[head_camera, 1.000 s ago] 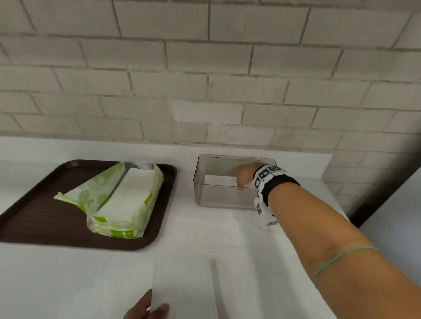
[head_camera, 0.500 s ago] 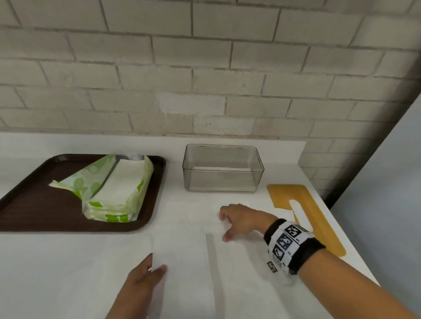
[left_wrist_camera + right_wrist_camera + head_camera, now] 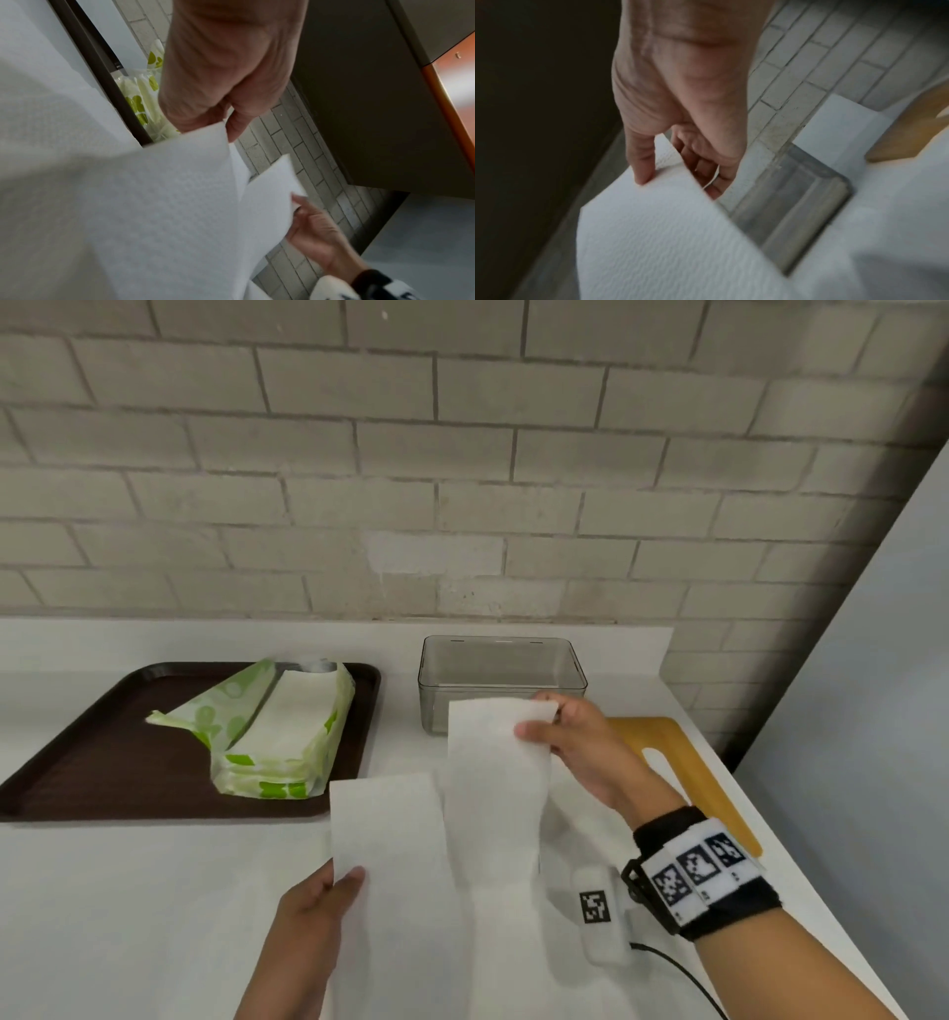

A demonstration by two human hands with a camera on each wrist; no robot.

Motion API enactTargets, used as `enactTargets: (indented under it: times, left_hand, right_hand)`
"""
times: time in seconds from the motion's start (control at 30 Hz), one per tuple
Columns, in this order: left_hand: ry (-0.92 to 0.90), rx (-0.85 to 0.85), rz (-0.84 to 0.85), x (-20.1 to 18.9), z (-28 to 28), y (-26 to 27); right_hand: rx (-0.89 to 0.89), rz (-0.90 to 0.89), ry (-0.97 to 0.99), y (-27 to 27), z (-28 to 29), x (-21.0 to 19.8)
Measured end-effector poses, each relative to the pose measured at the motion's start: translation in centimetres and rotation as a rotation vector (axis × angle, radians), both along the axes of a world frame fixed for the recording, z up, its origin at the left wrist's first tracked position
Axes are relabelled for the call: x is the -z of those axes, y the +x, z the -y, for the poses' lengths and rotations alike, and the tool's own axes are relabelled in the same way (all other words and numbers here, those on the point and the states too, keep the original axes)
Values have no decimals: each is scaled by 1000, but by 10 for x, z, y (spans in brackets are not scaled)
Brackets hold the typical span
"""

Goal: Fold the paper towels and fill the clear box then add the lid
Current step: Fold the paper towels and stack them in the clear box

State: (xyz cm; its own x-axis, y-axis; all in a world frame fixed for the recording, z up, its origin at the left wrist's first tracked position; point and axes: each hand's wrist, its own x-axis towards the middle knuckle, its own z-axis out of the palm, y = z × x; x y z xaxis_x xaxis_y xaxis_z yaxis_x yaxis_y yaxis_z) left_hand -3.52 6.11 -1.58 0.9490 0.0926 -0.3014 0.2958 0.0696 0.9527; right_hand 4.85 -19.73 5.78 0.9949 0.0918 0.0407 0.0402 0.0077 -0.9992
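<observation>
Box (image 3: pixel 500 683) front partly behind lifted towel (image 3: pixel 493 778)

Both hands, left hand (image 3: pixel 318 906) and right hand (image 3: pixel 575 742), pinch a paper towel (image 3: pixel 462 814) before the clear box (image 3: pixel 500 680).

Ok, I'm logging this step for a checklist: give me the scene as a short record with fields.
left hand: left hand pinches the near end of the paper towel
right hand: right hand pinches its far end, lifted
clear box: open, contents unclear
lid: yellow lid on the counter, right of the box
supply: green towel pack on the brown tray
</observation>
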Motion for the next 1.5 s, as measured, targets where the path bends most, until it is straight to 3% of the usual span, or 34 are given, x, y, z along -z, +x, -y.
enactTargets:
  times: [0.1,0.27,0.43,0.7,0.93,1.03,1.13,1.37,1.5]
  left_hand:
    - [-32,-17,13,-4,1,0]
    - [-61,-3,41,-9,6,0]
    - [-81,11,60,-16,6,1]
    - [-347,81,54,-37,25,9]
    - [-496,181,-96,-49,65,2]
    - [-464,249,-87,-44,73,-2]
    - [-384,200,-48,-38,76,-3]
    - [-355,133,-23,-36,63,2]
    - [-292,66,-26,-31,55,6]
  right_hand:
    - [66,80,86,-13,2,-19]
    - [208,84,-125,-15,2,-21]
    - [156,104,-289,-29,-3,-31]
    - [98,-39,129,-52,-4,-54]
    - [409,-86,150,-43,-29,1]
    - [481,-33,106,-42,-29,17]
    - [488,17,63,-46,-23,15]
    - [830,311,236,-59,46,-36]
    - [825,457,121,-79,68,-66]
